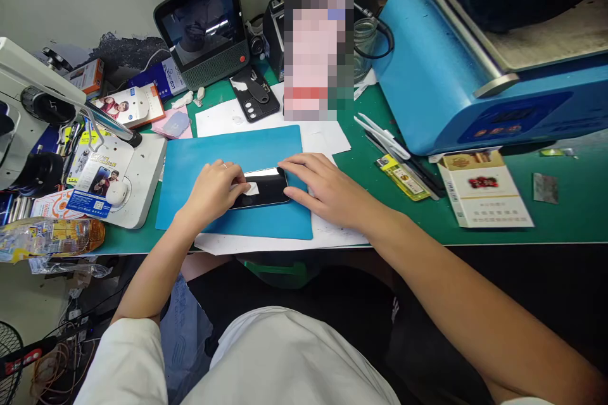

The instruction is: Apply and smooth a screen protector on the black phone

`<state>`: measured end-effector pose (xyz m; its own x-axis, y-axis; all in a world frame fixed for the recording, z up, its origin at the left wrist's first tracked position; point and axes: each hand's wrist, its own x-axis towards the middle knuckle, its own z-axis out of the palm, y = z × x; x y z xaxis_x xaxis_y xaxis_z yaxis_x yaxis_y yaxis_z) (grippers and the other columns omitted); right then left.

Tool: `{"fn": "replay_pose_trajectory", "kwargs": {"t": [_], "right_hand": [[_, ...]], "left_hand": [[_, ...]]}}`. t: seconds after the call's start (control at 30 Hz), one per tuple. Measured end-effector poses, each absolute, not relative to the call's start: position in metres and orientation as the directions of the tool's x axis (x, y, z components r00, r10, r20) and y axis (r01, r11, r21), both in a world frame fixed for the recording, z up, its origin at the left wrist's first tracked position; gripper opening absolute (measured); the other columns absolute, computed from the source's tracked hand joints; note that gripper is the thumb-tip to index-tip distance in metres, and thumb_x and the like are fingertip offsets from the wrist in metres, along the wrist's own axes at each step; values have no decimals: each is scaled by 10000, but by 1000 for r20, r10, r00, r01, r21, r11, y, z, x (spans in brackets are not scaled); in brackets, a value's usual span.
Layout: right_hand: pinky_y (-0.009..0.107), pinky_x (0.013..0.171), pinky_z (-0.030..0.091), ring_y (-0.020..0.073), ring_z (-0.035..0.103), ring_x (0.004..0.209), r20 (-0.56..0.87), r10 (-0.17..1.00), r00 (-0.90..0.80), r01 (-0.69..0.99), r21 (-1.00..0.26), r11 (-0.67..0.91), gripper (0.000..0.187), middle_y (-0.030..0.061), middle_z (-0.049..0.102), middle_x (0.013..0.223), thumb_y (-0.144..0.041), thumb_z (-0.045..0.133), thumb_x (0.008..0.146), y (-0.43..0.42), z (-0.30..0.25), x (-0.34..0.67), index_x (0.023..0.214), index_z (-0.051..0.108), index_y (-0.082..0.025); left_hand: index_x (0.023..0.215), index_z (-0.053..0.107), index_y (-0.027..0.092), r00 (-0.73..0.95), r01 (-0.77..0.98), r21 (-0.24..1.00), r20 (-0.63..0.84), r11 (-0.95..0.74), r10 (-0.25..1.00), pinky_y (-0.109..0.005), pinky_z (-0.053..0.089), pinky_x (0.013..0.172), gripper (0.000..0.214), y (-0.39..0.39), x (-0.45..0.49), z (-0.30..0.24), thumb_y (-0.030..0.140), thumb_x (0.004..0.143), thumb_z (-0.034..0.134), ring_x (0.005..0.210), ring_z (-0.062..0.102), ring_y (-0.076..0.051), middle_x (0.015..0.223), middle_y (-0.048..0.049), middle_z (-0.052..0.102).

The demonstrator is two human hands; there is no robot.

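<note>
A smartphone (266, 191) with a black glossy face lies flat on a blue work mat (266, 223). My left hand (219, 186) is over the phone's left end, its fingers pinching a small white wipe (252, 188) against the glass. At the opposite end, my right hand (320, 190) rests with thumb and fingers apart, the fingertips touching the phone's right edge and corner. White paper sheets (327, 136) lie partly under the mat.
A black phone back (254, 98) lies beyond the mat. Left stands a microscope base (147, 193); right are tweezers and pens (384, 136), a cigarette box (487, 193) and a blue machine (427, 69). A screen device (204, 28) stands at the back.
</note>
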<state>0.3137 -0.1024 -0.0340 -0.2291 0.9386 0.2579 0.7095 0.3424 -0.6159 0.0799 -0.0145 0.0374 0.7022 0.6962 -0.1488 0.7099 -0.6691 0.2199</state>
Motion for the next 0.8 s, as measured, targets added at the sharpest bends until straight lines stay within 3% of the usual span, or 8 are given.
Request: {"fn": "replay_pose_trajectory", "kwargs": {"t": [0.23,0.4,0.57,0.7,0.8], "right_hand": [[586,1103,476,355,537,1315,262,935,-239,708,-612,353,461,165,595,1419,-414,444,1050,-103,-34,314,1452,537,-208],[602,1098,474,363,534,1314,252,941,-228,712,-616,337,463,165,596,1417,-422,442,1050,-102,-33,314,1453,535,-215],[581,1105,474,352,537,1308,263,936,-234,707,-615,350,455,162,599,1413,-414,441,1052,-102,-33,314,1445,540,-208],[578,1101,477,355,538,1309,264,936,-231,714,-608,347,454,169,597,1417,-403,441,1052,-102,-34,314,1444,543,-197],[579,1104,476,352,538,1312,272,934,-233,713,-605,354,453,168,597,1422,-402,448,1053,-102,-35,314,1444,543,-196]], "left_hand": [[848,609,201,750,661,232,-174,-714,638,-368,363,751,173,-16,83,36,254,1010,637,881,610,-252,885,-34,720],[827,595,203,684,726,223,-147,-650,714,-365,360,763,180,-10,78,36,237,986,672,900,602,-258,895,-33,723],[834,593,205,747,664,246,-170,-706,643,-366,357,753,184,-16,71,36,244,1009,634,878,597,-247,894,-34,715],[823,579,206,703,708,230,-142,-668,696,-368,351,748,195,-12,62,37,249,1004,638,869,591,-247,873,-33,708],[830,563,210,767,640,212,-119,-738,630,-369,349,742,196,-14,59,34,237,1020,604,853,579,-247,865,-39,693]]}}
